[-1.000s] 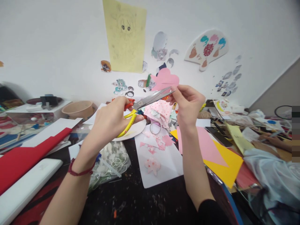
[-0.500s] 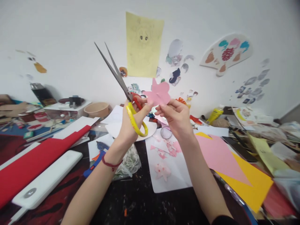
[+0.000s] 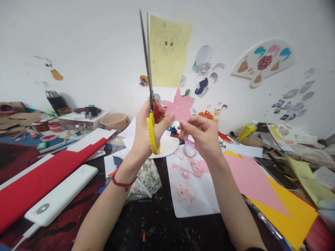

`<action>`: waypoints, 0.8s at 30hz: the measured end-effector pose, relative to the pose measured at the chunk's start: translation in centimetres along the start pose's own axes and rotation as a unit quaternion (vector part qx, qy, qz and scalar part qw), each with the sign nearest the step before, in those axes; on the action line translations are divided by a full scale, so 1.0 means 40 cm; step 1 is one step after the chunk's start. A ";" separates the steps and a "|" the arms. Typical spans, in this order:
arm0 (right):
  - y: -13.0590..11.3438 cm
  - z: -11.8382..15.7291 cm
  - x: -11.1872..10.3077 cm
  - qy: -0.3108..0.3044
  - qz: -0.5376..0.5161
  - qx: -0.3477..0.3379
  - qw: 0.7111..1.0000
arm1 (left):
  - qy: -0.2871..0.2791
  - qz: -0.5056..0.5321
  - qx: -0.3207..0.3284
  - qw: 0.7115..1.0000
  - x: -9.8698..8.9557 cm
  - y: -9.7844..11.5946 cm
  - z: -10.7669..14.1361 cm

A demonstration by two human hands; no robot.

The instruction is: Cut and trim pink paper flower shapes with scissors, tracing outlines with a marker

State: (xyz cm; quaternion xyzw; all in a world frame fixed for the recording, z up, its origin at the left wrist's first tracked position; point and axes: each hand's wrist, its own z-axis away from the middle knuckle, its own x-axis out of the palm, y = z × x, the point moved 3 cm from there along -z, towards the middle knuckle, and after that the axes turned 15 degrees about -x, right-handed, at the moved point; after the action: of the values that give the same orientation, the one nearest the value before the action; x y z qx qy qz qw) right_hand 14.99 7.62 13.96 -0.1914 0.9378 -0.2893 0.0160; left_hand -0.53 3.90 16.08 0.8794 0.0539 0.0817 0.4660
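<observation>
Scissors (image 3: 149, 69) with red and yellow handles hang on my left hand (image 3: 146, 134), blades pointing up and slightly parted. The thumb and fingers of that hand also pinch the left edge of a pink paper flower (image 3: 180, 106). Around its lower right edge close the thumb and fingers of my right hand (image 3: 202, 134). The flower has rounded petals on the right and pointed ones at the top and left. Below the hands, a white sheet (image 3: 193, 207) on the table bears pink cut pieces (image 3: 186, 193).
To the left are red paper (image 3: 52, 174) and a white power bank (image 3: 62, 195). A bag of white strings (image 3: 149, 179) lies near my left wrist. Pink paper (image 3: 256, 181) overlaps yellow paper (image 3: 298, 212) on the right. A beige bowl (image 3: 113, 121) stands further back.
The scissors have swung from leaning left to nearly upright, and their blades look closer together. The flower is still between both hands. The whole view has shifted slightly.
</observation>
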 end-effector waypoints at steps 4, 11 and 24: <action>-0.021 -0.007 -0.013 0.042 0.049 -0.026 0.998 | 0.034 -0.097 0.030 0.994 -0.012 -0.001 -0.005; -0.092 -0.018 -0.070 0.153 0.119 -0.125 0.973 | 0.036 -0.408 0.115 0.905 -0.007 0.008 -0.003; -0.118 -0.017 -0.096 0.125 0.174 -0.175 0.961 | -0.001 -0.474 0.119 0.872 0.017 -0.002 0.008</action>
State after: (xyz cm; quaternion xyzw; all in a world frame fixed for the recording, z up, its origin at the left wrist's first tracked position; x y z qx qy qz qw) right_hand 20.11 5.81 16.79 0.0124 0.9872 -0.1346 -0.0847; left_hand 0.18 3.80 15.91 0.7971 0.4736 -0.1567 0.3403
